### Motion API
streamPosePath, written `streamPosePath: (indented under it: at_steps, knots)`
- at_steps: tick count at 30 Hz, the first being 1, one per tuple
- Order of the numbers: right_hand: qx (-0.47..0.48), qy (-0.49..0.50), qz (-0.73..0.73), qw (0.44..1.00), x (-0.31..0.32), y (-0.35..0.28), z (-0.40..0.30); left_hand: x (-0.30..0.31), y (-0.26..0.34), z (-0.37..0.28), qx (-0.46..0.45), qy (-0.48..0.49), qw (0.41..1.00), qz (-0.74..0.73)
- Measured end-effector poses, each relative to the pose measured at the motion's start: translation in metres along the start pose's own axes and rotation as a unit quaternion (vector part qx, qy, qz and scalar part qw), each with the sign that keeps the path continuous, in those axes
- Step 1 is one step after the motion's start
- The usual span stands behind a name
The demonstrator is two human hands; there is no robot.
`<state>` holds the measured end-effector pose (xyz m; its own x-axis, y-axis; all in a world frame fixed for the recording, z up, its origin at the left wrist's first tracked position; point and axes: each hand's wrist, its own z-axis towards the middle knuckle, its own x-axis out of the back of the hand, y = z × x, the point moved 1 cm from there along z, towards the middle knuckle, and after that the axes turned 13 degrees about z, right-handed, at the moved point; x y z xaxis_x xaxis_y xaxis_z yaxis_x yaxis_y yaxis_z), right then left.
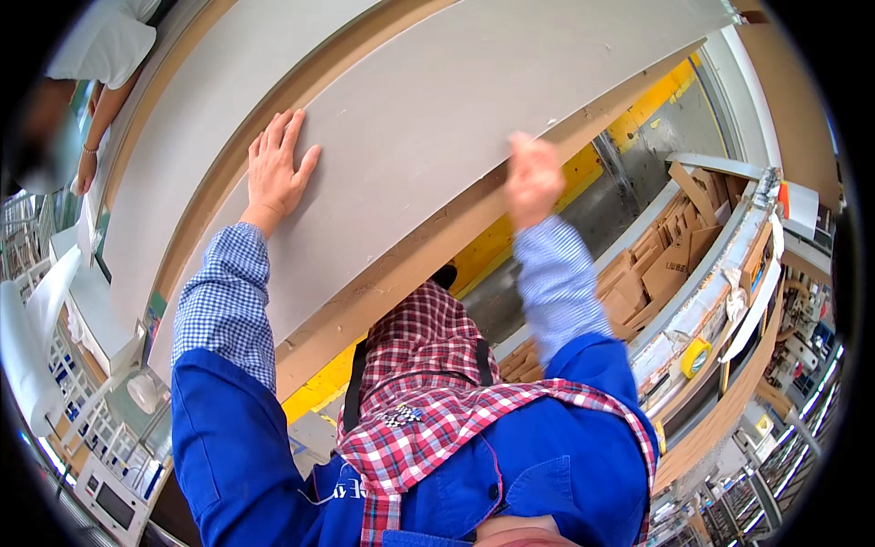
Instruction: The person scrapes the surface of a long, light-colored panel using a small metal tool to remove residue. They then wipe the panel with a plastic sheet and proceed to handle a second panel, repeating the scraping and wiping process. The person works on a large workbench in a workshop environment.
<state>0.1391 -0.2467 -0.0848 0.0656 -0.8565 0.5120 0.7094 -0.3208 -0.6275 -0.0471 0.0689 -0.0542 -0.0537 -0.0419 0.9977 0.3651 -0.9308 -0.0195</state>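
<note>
A long, flat grey panel (410, 150) with a tan edge lies across the view before me, over what looks like a second pale panel (205, 109). My left hand (277, 164) rests on the grey panel with its fingers spread, near the far edge. My right hand (535, 179) is at the near edge of the same panel, blurred, its fingers curled; whether it holds anything cannot be made out. Small light scraps dot the panel near that edge.
A bin of torn cardboard (656, 267) stands at the right, with a roll of yellow tape (696, 357) on the ledge beside it. Rolled white sheeting (27, 362) is at the left. At the upper left, a person in a white shirt (109, 44) reaches towards the panels.
</note>
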Motion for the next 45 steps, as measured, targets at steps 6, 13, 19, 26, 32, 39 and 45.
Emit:
streamPosePath:
  at_steps: [6, 13, 19, 26, 32, 39, 45]
  knots:
    - [0.037, -0.209, 0.205, 0.955, -0.050, -0.178, -0.103, -0.001, 0.003, 0.003, -0.006, -0.009, 1.000, 0.003]
    - [0.053, -0.167, 0.093, 0.980, -0.013, -0.082, -0.027, 0.005, 0.000, 0.000, 0.001, -0.003, 1.000, -0.011]
    - [-0.050, -0.009, -0.166, 0.985, 0.078, 0.143, 0.112, 0.007, 0.004, 0.003, -0.001, -0.023, 1.000, -0.006]
    - [-0.083, -0.002, -0.156, 0.984, 0.095, 0.204, 0.154, 0.009, 0.002, 0.004, -0.001, -0.040, 0.999, 0.024]
    - [0.051, -0.126, -0.001, 0.991, 0.010, -0.001, 0.035, 0.017, -0.015, -0.008, 0.008, -0.046, 0.998, 0.048]
    - [0.042, -0.309, 0.306, 0.899, -0.026, -0.146, -0.070, 0.011, -0.022, -0.005, 0.011, -0.076, 0.996, 0.043]
    - [0.061, -0.170, 0.176, 0.968, 0.001, -0.032, 0.021, 0.018, -0.038, -0.011, -0.005, -0.068, 0.997, 0.041]
